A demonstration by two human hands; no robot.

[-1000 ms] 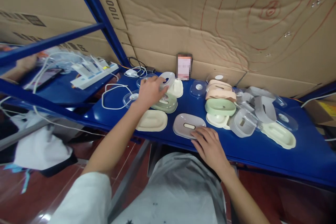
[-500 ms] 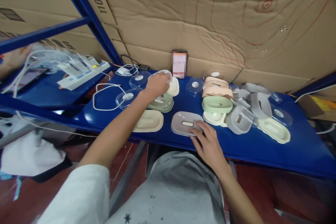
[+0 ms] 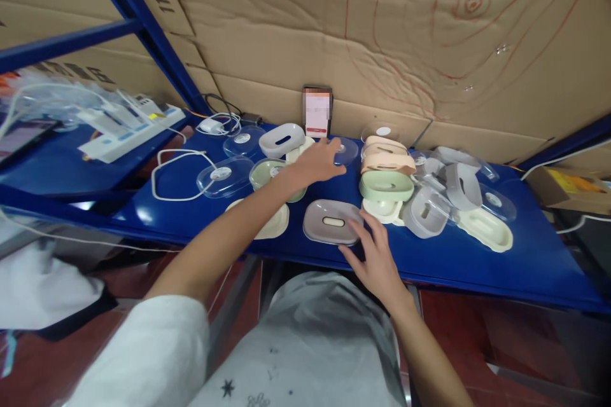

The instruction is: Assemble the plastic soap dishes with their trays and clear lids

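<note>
My left hand (image 3: 321,162) reaches over the cream part (image 3: 298,151), its fingers spread at a clear plastic lid (image 3: 349,151) with a round sticker. Whether the fingertips touch that lid, I cannot tell. On the near side of the table lies a grey oval slotted dish (image 3: 317,229); a pale strip shows in its slot. My right hand (image 3: 379,261) is at the dish's right end, thumb and fingers apart, fingertips touching the rim. Partly behind my left forearm are a green dish (image 3: 262,175) and a cream dish (image 3: 274,226). Another grey slotted dish (image 3: 272,144) sits farther back.
To the right stand stacked peach (image 3: 386,162), green (image 3: 384,187) and grey (image 3: 427,216) dishes, with a long cream tray (image 3: 494,232). More clear lids (image 3: 229,175) and a white cable (image 3: 155,184) lie left. A phone (image 3: 317,114) leans on the cardboard; a power strip (image 3: 124,137) is far left.
My left hand has moved right, away from the grey slotted dish at the back, over to the clear lid. My right hand stays at the near grey dish. The view has shifted slightly.
</note>
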